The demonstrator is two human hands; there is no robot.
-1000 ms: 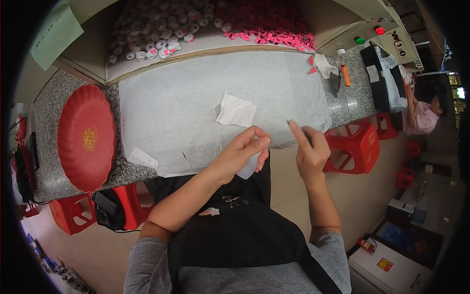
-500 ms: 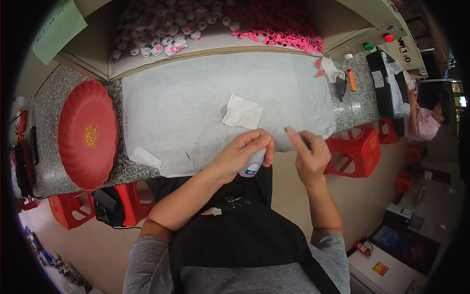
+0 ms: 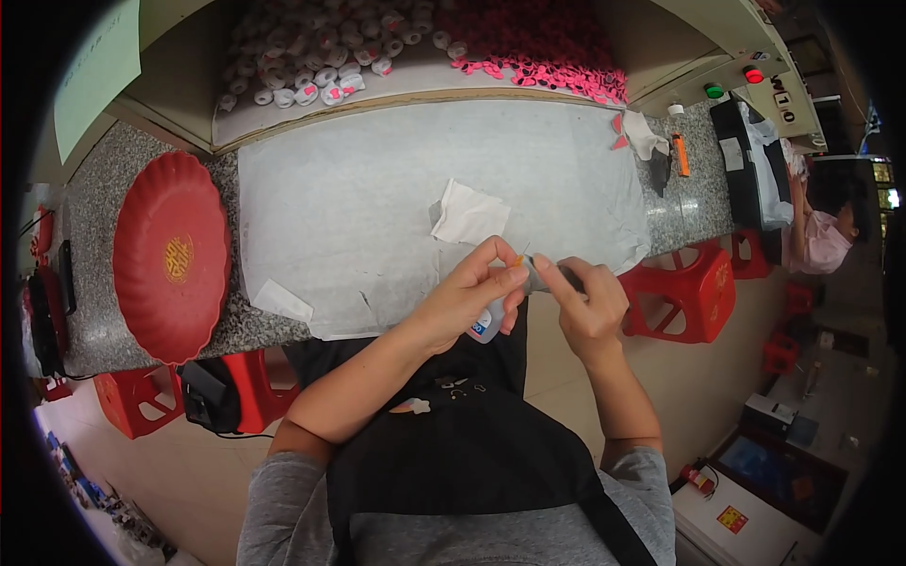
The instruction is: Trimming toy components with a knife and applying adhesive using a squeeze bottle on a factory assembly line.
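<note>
My left hand is closed round a small translucent squeeze bottle with a blue and white label. An orange piece with a thin needle tip sticks up by the left thumb. Right beside it, my right hand has its fingers drawn together, with something small and dark at the fingertips that I cannot make out. Both hands meet over the table's near edge. A folded white cloth or paper lies just beyond them on the white sheet that covers the table.
At the left stands a red scalloped tray. A shelf at the back holds many white rolls and a heap of pink pieces. An orange lighter and a black box lie to the right, beyond red stools. Another person sits far right.
My right hand has moved left and its fingertips have come close to the needle tip. The left hand stays nearly in place with the bottle.
</note>
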